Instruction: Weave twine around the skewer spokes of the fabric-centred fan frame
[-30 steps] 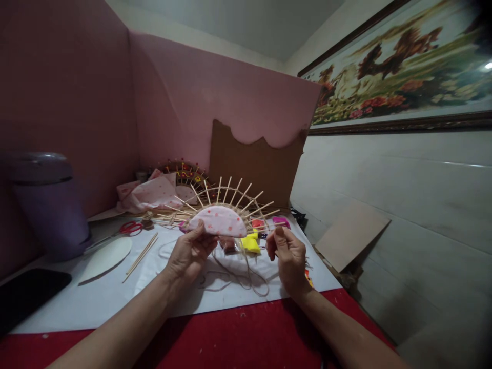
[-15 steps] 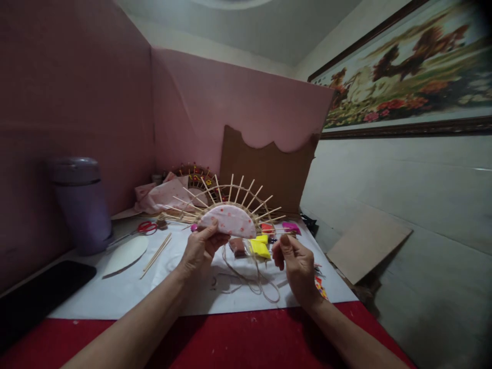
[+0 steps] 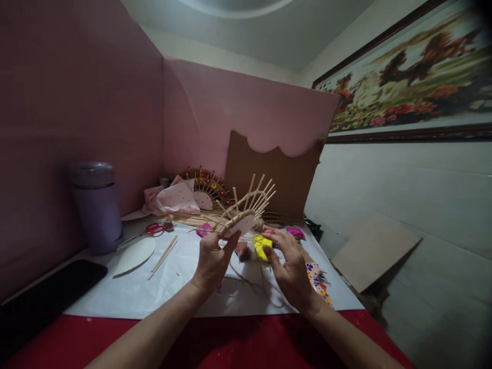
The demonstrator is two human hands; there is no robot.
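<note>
My left hand (image 3: 215, 259) grips the bottom edge of a half-round craft piece (image 3: 244, 224), its thumb on the pale, fabric-covered face. Thin wooden sticks (image 3: 258, 192) fan out from its curved rim, with twine woven between them. The piece is turned at an angle, so its face shows foreshortened. To its right, my right hand (image 3: 287, 261) is open, thumb and fingers apart, near the twine and a yellow packet (image 3: 263, 248). A loose length of twine (image 3: 246, 279) trails below onto the white sheet.
A purple tumbler (image 3: 96, 210), black phone (image 3: 57, 289), white card piece (image 3: 136, 256), two sticks (image 3: 163, 257) and red-handled scissors (image 3: 154, 229) lie left. Behind are pink cloth (image 3: 172, 197), a decorated fan-shaped piece (image 3: 221, 192) and cut cardboard (image 3: 272, 179). Colourful bits (image 3: 319, 282) lie right.
The half-round piece has been turned from facing me to an angled, tilted pose. My right hand has opened from a pinch and moved slightly closer to it. The view has shifted a little.
</note>
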